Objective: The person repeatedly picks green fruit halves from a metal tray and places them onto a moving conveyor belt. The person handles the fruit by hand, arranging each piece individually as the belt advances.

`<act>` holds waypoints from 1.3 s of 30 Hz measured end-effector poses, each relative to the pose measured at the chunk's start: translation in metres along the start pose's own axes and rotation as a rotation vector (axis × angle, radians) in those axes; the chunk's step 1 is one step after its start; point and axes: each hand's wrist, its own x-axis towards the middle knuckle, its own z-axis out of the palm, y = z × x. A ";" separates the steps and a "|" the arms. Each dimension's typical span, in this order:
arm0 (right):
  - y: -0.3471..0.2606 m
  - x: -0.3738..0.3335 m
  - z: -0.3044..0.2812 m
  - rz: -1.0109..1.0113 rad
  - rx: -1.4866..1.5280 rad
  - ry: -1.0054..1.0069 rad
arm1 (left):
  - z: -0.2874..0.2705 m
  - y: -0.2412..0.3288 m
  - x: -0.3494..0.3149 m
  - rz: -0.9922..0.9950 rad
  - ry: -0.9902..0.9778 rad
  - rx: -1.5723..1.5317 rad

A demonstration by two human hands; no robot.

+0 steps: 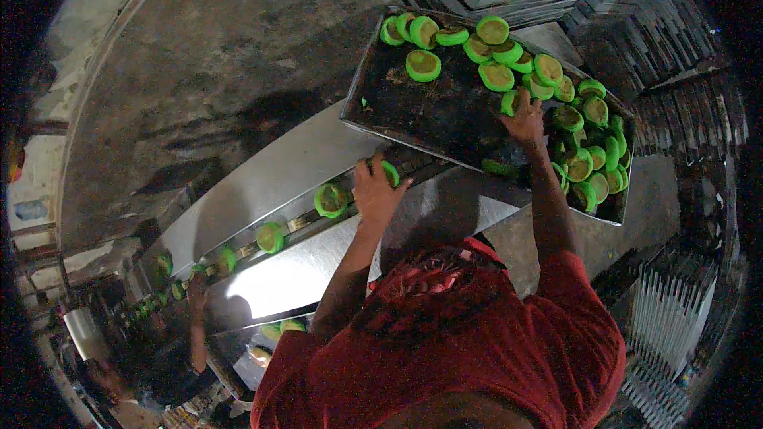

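Note:
My left hand [376, 191] is over the narrow conveyor [298, 225], its fingers closed round a green round bun [390, 174] that shows at their right side. My right hand [525, 121] reaches into a large dark metal tray [433, 107], its fingers bent on another green bun [509, 103]. Many green buns with brown flat faces, such as one bun [497, 76], lie along the tray's far side and heaped at its right end. On the conveyor, left of my left hand, sit a bun [331, 200] and a further bun [270, 237].
Smooth metal panels [302, 155] flank the conveyor. At lower left, a co-worker's arm [198, 326] reaches to the line, near a second tray [230, 365] with buns. Stacked metal trays [660, 123] stand at the right, and a finned metal stack [671, 310] at lower right.

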 end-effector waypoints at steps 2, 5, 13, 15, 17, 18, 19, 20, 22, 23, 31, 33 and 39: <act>-0.031 -0.004 -0.009 -0.041 0.160 -0.064 | 0.018 -0.011 -0.012 0.074 0.040 0.161; -0.111 -0.046 -0.044 -0.163 0.318 -0.113 | 0.020 -0.007 -0.006 0.128 0.132 -0.148; -0.120 0.011 -0.074 -0.244 0.591 -0.116 | 0.012 -0.028 -0.003 -0.067 -0.152 -0.952; 0.056 0.107 -0.014 -0.068 0.260 0.214 | 0.017 -0.020 0.008 -0.159 -0.208 -1.178; 0.069 0.117 -0.016 -0.247 -0.088 0.334 | 0.030 -0.045 0.003 -0.196 -0.085 -1.254; 0.062 0.113 -0.019 -0.213 -0.083 0.249 | 0.030 -0.051 0.004 -0.250 -0.052 -1.042; 0.058 0.108 -0.017 -0.152 -0.072 0.175 | 0.030 -0.056 0.005 -0.305 -0.035 -0.832; 0.052 0.102 -0.014 -0.088 -0.065 0.101 | 0.027 -0.067 0.004 -0.210 0.039 -0.609; 0.037 0.082 0.005 0.094 -0.044 -0.034 | 0.027 -0.086 -0.009 -0.021 0.163 -0.163; 0.032 0.069 0.008 0.046 0.133 -0.060 | 0.030 -0.087 -0.016 -0.102 0.288 -0.096; -0.103 -0.029 -0.062 -0.113 0.907 -0.081 | -0.022 -0.084 -0.024 -0.170 0.278 -0.566; -0.128 -0.050 -0.039 -0.165 0.810 -0.176 | -0.013 -0.064 -0.008 -0.212 0.260 -0.728; -0.189 -0.078 -0.021 -0.352 0.779 -0.251 | 0.028 -0.058 0.008 0.141 0.216 -0.047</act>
